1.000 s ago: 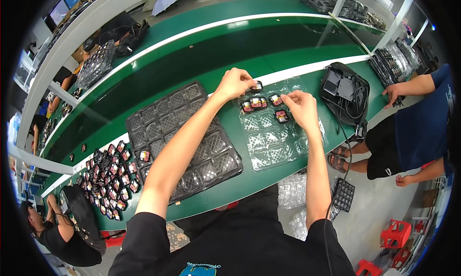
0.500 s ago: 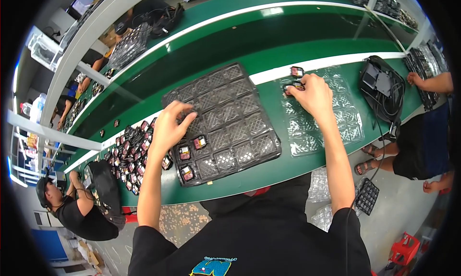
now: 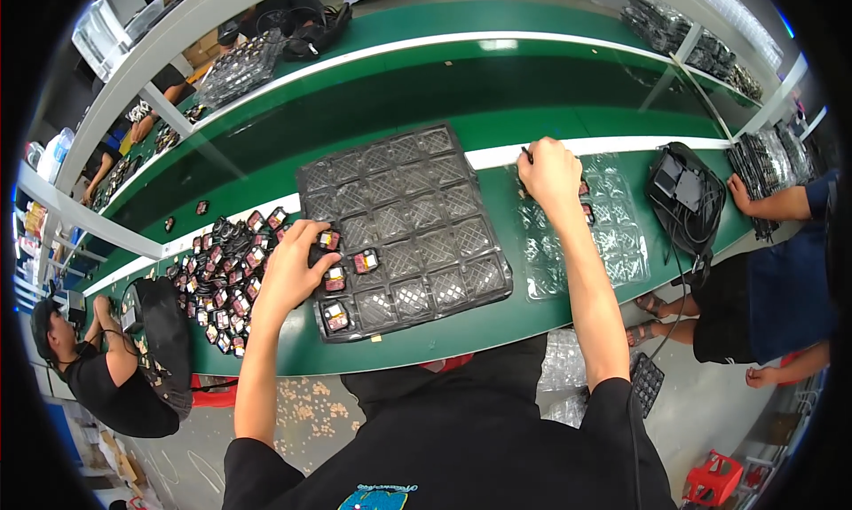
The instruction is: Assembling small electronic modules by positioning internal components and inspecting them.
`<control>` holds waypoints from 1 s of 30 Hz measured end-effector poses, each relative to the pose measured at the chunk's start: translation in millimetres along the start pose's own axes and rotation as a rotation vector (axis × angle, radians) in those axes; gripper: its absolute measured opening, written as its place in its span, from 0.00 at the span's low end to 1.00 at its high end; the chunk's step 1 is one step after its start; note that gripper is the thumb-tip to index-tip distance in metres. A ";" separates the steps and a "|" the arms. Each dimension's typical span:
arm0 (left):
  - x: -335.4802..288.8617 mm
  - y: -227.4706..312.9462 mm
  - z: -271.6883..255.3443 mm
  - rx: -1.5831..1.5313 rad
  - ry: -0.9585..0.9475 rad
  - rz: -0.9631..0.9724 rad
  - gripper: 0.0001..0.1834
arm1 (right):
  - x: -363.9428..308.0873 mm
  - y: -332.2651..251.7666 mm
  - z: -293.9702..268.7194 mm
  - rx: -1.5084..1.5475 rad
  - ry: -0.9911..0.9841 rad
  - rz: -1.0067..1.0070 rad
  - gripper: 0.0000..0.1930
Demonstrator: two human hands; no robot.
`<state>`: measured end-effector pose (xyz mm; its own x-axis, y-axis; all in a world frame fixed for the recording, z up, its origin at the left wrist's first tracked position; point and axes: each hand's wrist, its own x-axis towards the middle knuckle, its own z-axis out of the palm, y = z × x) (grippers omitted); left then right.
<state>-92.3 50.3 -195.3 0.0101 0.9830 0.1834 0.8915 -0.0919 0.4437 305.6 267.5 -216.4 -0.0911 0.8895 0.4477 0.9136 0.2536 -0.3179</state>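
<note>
My left hand (image 3: 295, 268) is at the left edge of a black plastic tray (image 3: 417, 213) with square pockets. Its thumb and fingers close around a small black part (image 3: 329, 240) with a red and white label. Similar parts sit in pockets nearby: one just below the thumb (image 3: 335, 279), one to its right (image 3: 365, 260), one in the near left corner (image 3: 336, 315). Over the far left part of a clear tray (image 3: 626, 261), my right hand (image 3: 552, 180) pinches a small black part (image 3: 527, 156), mostly hidden by the fingers. Another labelled part (image 3: 587, 213) shows beside my right wrist.
A heap of labelled black parts (image 3: 217, 284) lies left of the black tray on the green bench. A black bag with a cable (image 3: 682, 195) lies at the right. One co-worker (image 3: 111, 368) sits at the left; another person's hand (image 3: 738, 195) touches stacked trays (image 3: 768, 168).
My left hand has moved down slightly and now grips a part by the tray's left edge. My right hand has shifted toward the clear tray's far left edge. The whole view has shifted slightly.
</note>
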 end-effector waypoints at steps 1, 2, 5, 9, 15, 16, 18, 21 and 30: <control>-2.5 -8.0 -0.4 0.001 0.013 0.013 0.28 | 0.0 -5.3 2.1 -0.021 -0.048 -0.037 0.16; -3.1 -12.1 0.9 -0.034 0.016 0.009 0.29 | -0.4 -16.0 0.1 -0.045 -0.096 -0.082 0.17; -2.3 -19.3 9.9 -0.080 0.025 -0.048 0.30 | -34.4 -58.0 -17.5 0.115 -0.018 -0.124 0.20; 2.8 -23.6 16.0 -0.088 -0.009 -0.080 0.30 | -103.3 -140.2 -25.0 0.447 -0.434 -0.214 0.22; 4.8 -24.8 17.1 -0.073 0.075 0.012 0.27 | -124.7 -191.5 2.5 0.454 -0.519 -0.496 0.17; 0.7 -22.7 16.1 -0.007 0.094 0.021 0.26 | -122.9 -193.3 4.6 0.453 -0.517 -0.524 0.17; 0.5 -28.2 18.0 0.097 0.100 0.032 0.21 | -119.4 -195.6 6.0 0.428 -0.563 -0.543 0.17; -0.6 -30.0 11.6 0.009 0.137 0.058 0.16 | -118.1 -196.1 10.3 0.471 -0.563 -0.568 0.19; -80.5 -1.7 1.7 -0.014 0.108 0.201 0.15 | -121.3 -194.6 17.9 0.534 -0.469 -0.512 0.19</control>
<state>-93.8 -28.3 -212.2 0.1372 0.9220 0.3619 0.8703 -0.2867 0.4004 131.8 117.1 -223.8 -0.7005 0.6522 0.2896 0.4189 0.7044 -0.5730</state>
